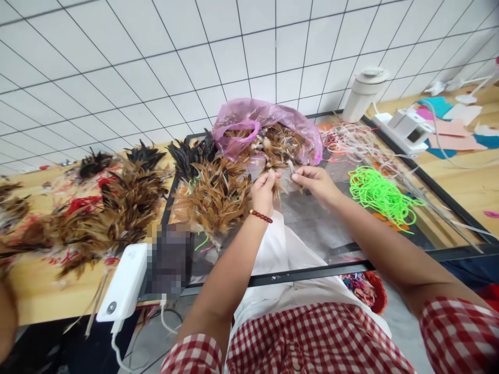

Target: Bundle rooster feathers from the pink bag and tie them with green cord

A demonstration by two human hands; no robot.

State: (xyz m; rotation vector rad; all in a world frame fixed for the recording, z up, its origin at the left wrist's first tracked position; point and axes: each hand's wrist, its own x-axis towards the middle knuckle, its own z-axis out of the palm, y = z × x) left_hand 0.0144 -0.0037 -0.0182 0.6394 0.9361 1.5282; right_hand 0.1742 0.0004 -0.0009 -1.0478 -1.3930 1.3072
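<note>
My left hand (262,194), with a dark red bead bracelet at its wrist, is closed in a pinch on small brown feathers (277,186), partly hidden by the fingers. Just to its right, my right hand (316,182) pinches a pale, fluffy feather (291,167) between thumb and fingertips. The hands are a small gap apart above a dark glass panel. Behind them lies a pink plastic bag (268,110), its mouth spread around loose brown feathers (286,143). A dense pile of brown feather bunches (218,195) rests left of my left hand, with black feathers (191,155) behind it.
Bright green cord (376,195) and clear, reddish strands (351,143) lie to the right. A white bottle (364,93) stands by the tiled wall. On the left are more feather bunches (128,202), a white power bank (123,280) and a phone-like dark object (169,259). The panel has a black frame (312,272).
</note>
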